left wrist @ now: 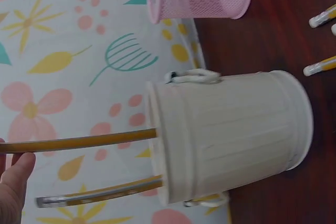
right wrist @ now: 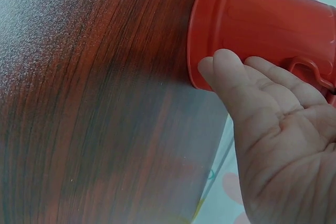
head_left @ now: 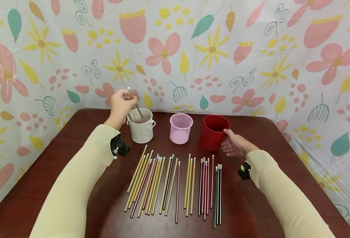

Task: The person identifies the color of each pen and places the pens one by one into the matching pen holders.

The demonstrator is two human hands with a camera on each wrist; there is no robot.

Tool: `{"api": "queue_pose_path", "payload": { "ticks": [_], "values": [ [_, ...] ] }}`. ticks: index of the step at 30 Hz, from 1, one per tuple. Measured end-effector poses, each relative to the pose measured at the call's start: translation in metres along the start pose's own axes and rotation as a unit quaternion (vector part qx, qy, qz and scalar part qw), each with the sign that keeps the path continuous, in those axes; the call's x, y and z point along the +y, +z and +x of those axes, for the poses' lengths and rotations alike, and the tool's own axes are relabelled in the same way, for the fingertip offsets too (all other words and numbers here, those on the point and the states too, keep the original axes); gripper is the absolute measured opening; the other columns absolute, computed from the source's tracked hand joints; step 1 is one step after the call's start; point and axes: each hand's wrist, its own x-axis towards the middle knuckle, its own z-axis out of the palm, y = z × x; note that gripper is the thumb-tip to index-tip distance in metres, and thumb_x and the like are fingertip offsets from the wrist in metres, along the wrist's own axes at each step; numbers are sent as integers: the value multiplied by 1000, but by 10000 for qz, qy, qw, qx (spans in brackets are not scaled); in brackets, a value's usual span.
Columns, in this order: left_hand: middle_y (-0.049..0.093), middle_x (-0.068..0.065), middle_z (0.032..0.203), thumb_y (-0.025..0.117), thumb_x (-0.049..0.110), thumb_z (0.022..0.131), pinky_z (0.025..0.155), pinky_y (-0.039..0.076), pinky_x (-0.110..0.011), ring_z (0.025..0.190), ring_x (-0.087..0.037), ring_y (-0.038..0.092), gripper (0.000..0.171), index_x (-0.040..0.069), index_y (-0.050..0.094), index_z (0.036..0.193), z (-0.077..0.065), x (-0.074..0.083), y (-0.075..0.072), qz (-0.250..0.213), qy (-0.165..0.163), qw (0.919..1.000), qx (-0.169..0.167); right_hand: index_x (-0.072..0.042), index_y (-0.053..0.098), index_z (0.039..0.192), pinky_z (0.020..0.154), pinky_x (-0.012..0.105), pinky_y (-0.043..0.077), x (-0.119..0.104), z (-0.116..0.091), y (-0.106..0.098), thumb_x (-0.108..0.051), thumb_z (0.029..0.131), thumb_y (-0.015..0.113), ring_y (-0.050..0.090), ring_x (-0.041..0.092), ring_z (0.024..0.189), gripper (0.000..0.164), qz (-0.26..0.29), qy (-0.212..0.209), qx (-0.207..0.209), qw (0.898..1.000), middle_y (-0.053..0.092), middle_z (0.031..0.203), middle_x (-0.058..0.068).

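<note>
My left hand [head_left: 122, 107] pinches a yellow pencil [head_left: 138, 109] near its eraser end, and its lower end is inside the white bucket [head_left: 142, 133]. A second yellow pencil [left wrist: 113, 190] leans in that bucket, eraser end up, as the left wrist view shows. My right hand [head_left: 235, 144] is at the right side of the red bucket [head_left: 210, 138], its fingers extended along the wall, palm partly visible. In the right wrist view the fingertips [right wrist: 228, 64] appear to touch the red bucket; firm contact is hard to tell.
Between the two buckets stands a pink mesh cup [head_left: 180, 130]. In front lie several gold and dark red pencils [head_left: 146, 185], several yellow ones [head_left: 190, 188], red ones [head_left: 205, 191] and black ones [head_left: 217, 198], erasers toward the containers. A floral cloth [head_left: 192, 49] hangs behind the table.
</note>
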Motion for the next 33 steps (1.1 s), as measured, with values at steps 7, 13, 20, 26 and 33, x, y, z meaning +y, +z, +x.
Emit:
{"api": "queue_pose_path", "payload": {
  "ticks": [7, 13, 20, 26, 33],
  "values": [
    [64, 9, 68, 61, -7, 81, 65, 45, -15, 65, 1, 57, 7, -2, 58, 85, -5, -18, 3, -190, 259, 9995, -71, 20, 26, 141, 104, 49, 43, 1, 3, 0, -55, 100, 12, 36, 49, 134, 86, 44, 54, 3, 10000, 30, 146, 38],
    [62, 19, 66, 62, -10, 82, 67, 48, -13, 66, 3, 59, 8, -5, 59, 89, -5, -30, 0, -519, 754, 9953, -312, 21, 25, 141, 106, 51, 40, -1, 3, -1, -55, 100, 12, 35, 49, 135, 87, 70, 65, -12, 10000, 29, 146, 38],
    [69, 18, 74, 60, -18, 84, 75, 52, -14, 78, 1, 67, 25, 7, 59, 85, -6, -43, -10, -1532, 763, 9836, -570, 22, 25, 140, 104, 50, 43, 0, 2, -1, -55, 100, 11, 35, 49, 134, 88, 31, 56, -87, 9999, 29, 146, 39],
    [70, 15, 77, 61, -16, 85, 78, 51, -14, 86, -7, 69, 16, -4, 61, 95, -3, -51, -13, -1428, 622, 9870, -395, 21, 26, 140, 103, 47, 44, 0, 1, -1, -54, 100, 12, 36, 49, 134, 87, 24, 45, 37, 10000, 31, 146, 38],
    [70, 13, 76, 62, -12, 86, 77, 51, -13, 79, 0, 67, 14, -8, 59, 98, -2, -65, -13, -1356, 139, 9902, -312, 22, 26, 140, 104, 49, 43, 1, 0, -1, -54, 100, 12, 36, 49, 134, 87, 59, 27, 32, 10000, 30, 146, 38]
  ]
}}
